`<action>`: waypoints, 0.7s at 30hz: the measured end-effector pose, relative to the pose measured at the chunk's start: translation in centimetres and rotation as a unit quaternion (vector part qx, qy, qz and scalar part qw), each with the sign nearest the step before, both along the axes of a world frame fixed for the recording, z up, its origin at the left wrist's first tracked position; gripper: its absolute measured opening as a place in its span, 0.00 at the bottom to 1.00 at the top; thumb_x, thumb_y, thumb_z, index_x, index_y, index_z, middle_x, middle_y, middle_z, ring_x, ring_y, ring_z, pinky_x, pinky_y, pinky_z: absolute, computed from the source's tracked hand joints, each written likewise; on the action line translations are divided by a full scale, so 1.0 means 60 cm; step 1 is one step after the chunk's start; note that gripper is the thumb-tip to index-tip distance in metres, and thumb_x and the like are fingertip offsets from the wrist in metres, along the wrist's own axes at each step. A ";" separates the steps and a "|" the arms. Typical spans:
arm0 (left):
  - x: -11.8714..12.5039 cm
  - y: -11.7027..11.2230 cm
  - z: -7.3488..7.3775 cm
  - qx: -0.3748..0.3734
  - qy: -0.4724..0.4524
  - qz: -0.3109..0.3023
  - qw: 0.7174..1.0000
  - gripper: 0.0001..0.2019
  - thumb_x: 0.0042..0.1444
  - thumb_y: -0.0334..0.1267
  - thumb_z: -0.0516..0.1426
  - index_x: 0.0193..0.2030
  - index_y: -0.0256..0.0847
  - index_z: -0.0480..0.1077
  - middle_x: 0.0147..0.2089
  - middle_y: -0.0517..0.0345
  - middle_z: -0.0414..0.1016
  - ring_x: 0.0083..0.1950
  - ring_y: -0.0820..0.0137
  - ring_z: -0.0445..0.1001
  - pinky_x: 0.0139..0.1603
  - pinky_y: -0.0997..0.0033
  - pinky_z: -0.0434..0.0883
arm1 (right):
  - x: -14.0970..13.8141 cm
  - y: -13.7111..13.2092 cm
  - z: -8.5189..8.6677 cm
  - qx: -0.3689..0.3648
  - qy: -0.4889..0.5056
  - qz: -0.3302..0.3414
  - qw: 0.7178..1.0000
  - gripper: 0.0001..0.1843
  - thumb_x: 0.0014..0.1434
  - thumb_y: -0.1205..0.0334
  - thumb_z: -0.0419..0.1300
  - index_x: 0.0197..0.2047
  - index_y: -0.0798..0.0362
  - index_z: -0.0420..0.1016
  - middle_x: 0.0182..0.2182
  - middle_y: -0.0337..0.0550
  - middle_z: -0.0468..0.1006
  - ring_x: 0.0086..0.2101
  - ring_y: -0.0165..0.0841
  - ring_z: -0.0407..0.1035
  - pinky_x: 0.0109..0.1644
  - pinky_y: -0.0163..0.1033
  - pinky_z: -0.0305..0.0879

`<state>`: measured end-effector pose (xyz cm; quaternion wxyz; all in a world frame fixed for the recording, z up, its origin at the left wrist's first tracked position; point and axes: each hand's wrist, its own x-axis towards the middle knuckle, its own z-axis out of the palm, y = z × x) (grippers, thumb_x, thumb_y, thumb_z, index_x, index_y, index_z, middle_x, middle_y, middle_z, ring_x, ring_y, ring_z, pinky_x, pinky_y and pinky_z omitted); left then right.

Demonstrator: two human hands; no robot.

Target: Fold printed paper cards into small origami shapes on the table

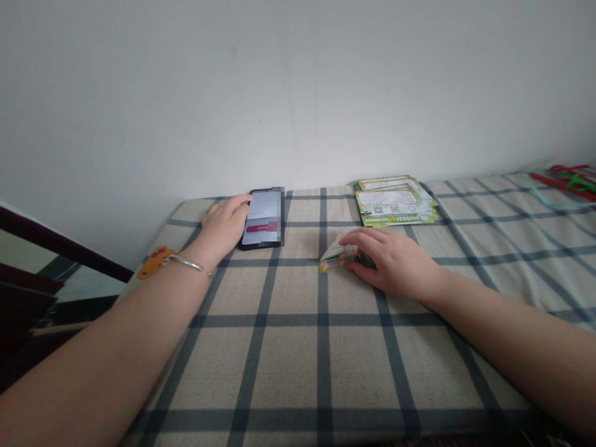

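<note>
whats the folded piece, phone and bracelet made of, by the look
Folded piece: likely thin paper, perhaps lightly coated, since it shows creased edges and coloured print.
Phone: probably glass-fronted, its flat face lit; the dark edge may be plastic or metal.
Bracelet: likely polished metal, silvery with bright highlights.

On my head feed I record the left hand (224, 220) touching the left edge of a lit smartphone (261, 214). The right hand (388, 257) pinches a folded paper (331, 257) at the checked cloth (291, 372); printed leaflets (393, 205) lie stacked beyond.
</note>
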<state>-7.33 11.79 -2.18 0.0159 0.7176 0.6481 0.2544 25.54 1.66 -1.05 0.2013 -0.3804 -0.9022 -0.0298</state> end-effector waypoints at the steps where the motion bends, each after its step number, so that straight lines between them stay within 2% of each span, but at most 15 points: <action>1: 0.000 0.001 0.001 -0.002 -0.003 0.005 1.000 0.23 0.62 0.43 0.40 0.58 0.47 0.68 0.58 0.56 0.72 0.59 0.60 0.69 0.60 0.59 0.64 | 0.000 0.000 0.000 -0.002 -0.007 0.010 1.000 0.16 0.62 0.62 0.56 0.53 0.53 0.69 0.49 0.48 0.76 0.45 0.38 0.72 0.47 0.42 0.68; 7: 0.003 0.004 0.003 -0.015 0.002 0.022 1.000 0.24 0.61 0.43 0.40 0.58 0.46 0.68 0.60 0.57 0.71 0.61 0.59 0.67 0.63 0.59 0.60 | 0.000 0.002 0.006 -0.009 -0.044 0.041 0.998 0.13 0.66 0.61 0.52 0.46 0.50 0.77 0.47 0.42 0.79 0.44 0.37 0.71 0.48 0.43 0.67; 14: -0.004 0.015 -0.009 -0.017 0.041 0.006 0.999 0.23 0.62 0.46 0.42 0.61 0.54 0.65 0.63 0.60 0.66 0.63 0.55 0.62 0.64 0.54 0.56 | 0.000 0.002 0.007 -0.007 -0.033 0.041 0.999 0.13 0.66 0.61 0.53 0.43 0.51 0.78 0.45 0.43 0.79 0.43 0.37 0.72 0.46 0.43 0.67; 21: 0.001 0.018 -0.005 -0.027 0.065 0.012 0.997 0.23 0.63 0.46 0.40 0.61 0.59 0.65 0.59 0.53 0.67 0.59 0.49 0.64 0.59 0.47 0.58 | -0.002 0.001 0.007 -0.010 -0.036 0.034 0.999 0.13 0.66 0.60 0.52 0.43 0.51 0.78 0.46 0.42 0.79 0.43 0.37 0.71 0.47 0.43 0.67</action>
